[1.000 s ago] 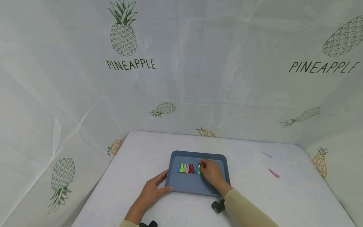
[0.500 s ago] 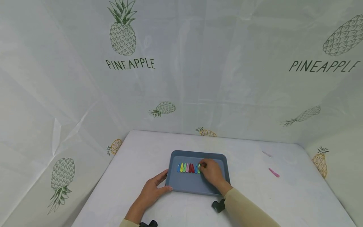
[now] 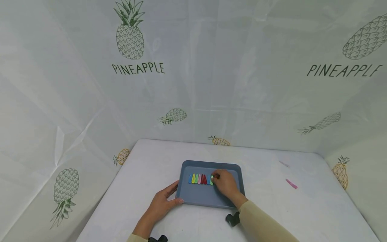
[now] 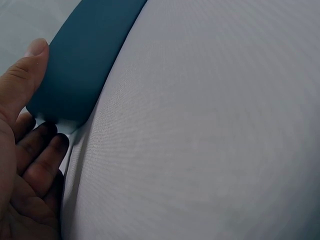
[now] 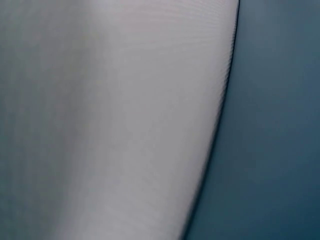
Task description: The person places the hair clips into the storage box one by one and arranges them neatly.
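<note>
In the head view a blue-grey tray (image 3: 208, 200) lies on the white table, with a row of snap hair clips inside: blue, yellow, green, pink (image 3: 199, 179), red and blue ones. At the row's right end my right hand (image 3: 226, 184) pinches a green hair clip (image 3: 212, 180), its upper part partly covered by fingertips. My left hand (image 3: 160, 204) rests against the tray's front left corner, thumb at the front wall and fingers along the left side. The left wrist view shows that thumb (image 4: 35, 65) touching the tray wall (image 4: 90, 55), other fingers loosely bent below. Only tray and table appear in the right wrist view.
On the table to the right lie a pink hair clip (image 3: 291, 183) and a paler, thin clip (image 3: 284, 164). White cloth (image 3: 242, 84) printed with pineapples hangs behind the table and at both sides. Black wrist devices (image 3: 232, 219) sit at both wrists.
Hands, tray and clips hold nearly the same places throughout. The whole head view has shifted very slightly.
</note>
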`<state>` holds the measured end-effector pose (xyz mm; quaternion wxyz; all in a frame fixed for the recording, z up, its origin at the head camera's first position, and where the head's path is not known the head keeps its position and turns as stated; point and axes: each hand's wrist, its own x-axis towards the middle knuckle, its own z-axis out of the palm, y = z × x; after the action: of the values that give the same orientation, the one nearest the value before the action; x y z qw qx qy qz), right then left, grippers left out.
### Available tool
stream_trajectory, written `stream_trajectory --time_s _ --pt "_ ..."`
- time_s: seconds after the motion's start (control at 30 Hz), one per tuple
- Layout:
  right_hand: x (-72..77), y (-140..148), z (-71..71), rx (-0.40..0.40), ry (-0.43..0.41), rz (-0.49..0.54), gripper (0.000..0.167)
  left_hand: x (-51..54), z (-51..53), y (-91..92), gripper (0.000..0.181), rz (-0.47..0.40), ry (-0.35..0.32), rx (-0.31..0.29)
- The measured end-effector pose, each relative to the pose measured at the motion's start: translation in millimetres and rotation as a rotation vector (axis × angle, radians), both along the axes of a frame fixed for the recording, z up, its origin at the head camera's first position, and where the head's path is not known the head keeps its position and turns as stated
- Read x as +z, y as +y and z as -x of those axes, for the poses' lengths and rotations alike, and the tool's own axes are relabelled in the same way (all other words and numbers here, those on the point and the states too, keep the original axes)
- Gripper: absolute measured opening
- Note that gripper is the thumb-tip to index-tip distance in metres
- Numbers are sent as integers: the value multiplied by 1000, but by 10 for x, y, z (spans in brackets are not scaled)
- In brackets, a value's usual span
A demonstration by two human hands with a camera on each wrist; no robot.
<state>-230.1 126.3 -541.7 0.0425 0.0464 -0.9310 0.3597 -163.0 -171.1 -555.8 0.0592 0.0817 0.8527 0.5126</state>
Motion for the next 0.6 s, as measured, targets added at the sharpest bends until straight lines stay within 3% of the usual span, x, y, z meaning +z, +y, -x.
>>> stream_trajectory --time_s 0.6 --pt "8 -4 -2 -10 -17 10 16 -23 -1 -1 85 -13 8 -3"
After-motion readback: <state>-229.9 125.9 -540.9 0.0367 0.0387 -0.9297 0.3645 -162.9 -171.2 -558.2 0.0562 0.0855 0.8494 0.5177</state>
